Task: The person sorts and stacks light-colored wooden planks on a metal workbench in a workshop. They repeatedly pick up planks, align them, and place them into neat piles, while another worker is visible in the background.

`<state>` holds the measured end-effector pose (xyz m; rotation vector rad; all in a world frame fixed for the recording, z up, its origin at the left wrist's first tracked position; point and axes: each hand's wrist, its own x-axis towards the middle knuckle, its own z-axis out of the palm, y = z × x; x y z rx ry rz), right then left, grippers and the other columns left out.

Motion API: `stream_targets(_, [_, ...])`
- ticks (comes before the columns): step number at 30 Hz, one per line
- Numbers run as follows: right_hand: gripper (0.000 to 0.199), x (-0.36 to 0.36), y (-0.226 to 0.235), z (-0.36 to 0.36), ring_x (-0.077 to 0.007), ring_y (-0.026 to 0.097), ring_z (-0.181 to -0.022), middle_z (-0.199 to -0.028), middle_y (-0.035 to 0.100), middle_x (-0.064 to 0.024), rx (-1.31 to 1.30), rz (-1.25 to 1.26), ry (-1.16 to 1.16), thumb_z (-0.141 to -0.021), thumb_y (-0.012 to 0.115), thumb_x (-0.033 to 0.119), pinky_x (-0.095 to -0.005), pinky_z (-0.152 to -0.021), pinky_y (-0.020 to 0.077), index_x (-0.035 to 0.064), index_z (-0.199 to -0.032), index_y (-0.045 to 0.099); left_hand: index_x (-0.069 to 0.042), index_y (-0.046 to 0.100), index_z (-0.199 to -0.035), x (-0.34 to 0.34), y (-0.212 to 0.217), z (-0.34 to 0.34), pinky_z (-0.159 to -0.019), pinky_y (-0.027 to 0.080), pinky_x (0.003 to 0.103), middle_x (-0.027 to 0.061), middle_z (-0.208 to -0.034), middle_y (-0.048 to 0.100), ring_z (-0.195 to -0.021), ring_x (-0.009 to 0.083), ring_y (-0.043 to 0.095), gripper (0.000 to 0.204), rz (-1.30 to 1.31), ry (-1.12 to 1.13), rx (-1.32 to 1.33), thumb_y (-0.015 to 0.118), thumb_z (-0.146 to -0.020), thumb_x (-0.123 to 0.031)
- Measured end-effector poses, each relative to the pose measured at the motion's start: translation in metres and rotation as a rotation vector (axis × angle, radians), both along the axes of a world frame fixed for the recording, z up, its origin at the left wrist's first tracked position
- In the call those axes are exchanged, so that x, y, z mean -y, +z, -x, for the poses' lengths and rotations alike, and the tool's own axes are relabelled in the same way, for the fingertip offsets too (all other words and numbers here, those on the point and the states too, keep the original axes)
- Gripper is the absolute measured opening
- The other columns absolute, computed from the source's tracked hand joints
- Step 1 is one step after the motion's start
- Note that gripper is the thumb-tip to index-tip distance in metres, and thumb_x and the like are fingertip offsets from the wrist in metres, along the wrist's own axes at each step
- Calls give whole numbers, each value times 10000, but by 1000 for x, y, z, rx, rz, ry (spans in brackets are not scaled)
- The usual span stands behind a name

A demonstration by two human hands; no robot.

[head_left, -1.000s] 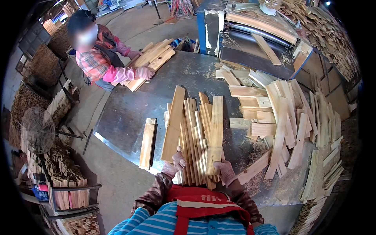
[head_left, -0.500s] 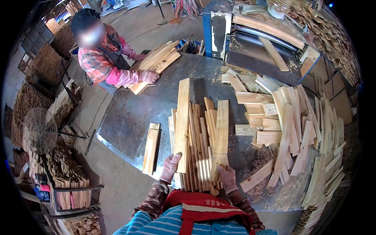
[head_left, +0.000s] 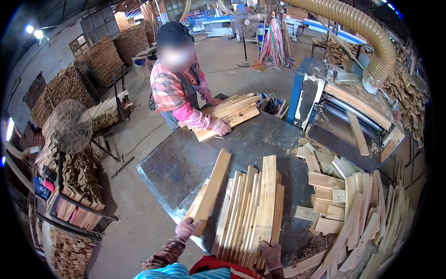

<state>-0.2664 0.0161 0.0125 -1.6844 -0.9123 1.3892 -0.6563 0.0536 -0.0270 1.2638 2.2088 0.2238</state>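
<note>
My left hand (head_left: pixel 187 228), in a pale glove, is closed on the near end of a long wooden board (head_left: pixel 214 183), which slants away from me. Partly under that board, on the table's left side, lies another piece of wood (head_left: pixel 195 201). My right hand (head_left: pixel 271 255), gloved too, grips the near end of a wide board (head_left: pixel 266 200) on the right side of a row. Several narrow boards (head_left: pixel 236 209) stand side by side in that row, between my two hands.
Across the dark metal table (head_left: pixel 172 158), a co-worker (head_left: pixel 174 93) holds a stack of boards (head_left: pixel 232 111). Loose wood pieces (head_left: pixel 330 209) are heaped at the right, before a blue machine (head_left: pixel 320 88) with a roller. A fan (head_left: pixel 72 126) stands at the left.
My left hand has carried its board leftward, off the row and over the separate piece of wood. My right hand stays on its board. The view has tilted up and turned.
</note>
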Motion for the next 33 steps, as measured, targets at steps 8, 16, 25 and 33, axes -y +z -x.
stream_targets(8, [163,4,12,-2,-85,630,-738,-846,706,-19,-109,37,9,-896,706,114,-254,-647,510,-28,-976,719,-127,732,-1072,7,-20,48,-814,550,470,147,-1006,737,-968,347,704,539,270,-2,-322,608,-859,-606])
stream_targets(16, [191,16,11,-15,-87,629,-721,-826,699,-22,-143,20,-10,-911,688,114,-249,-620,504,-39,-1026,701,-138,729,-1142,-26,8,75,-891,533,430,149,-1065,731,-1034,328,690,552,343,5,-285,553,-882,-592])
stream_targets(25, [230,15,59,-23,-86,621,-761,-877,702,-27,-119,137,192,-934,696,173,-280,-637,507,-17,-1063,712,-169,522,-1369,-54,-12,81,-924,500,448,133,-1209,666,-1127,325,642,675,238,-115,-403,666,-810,-519])
stream_targets(33, [326,-4,95,-42,-79,569,-732,-802,653,-3,114,323,746,-940,692,317,-277,-664,485,51,-1128,710,-76,387,-1449,-103,61,-47,-1169,279,521,246,-1459,417,-1365,430,401,912,-547,-818,-409,803,-696,-380])
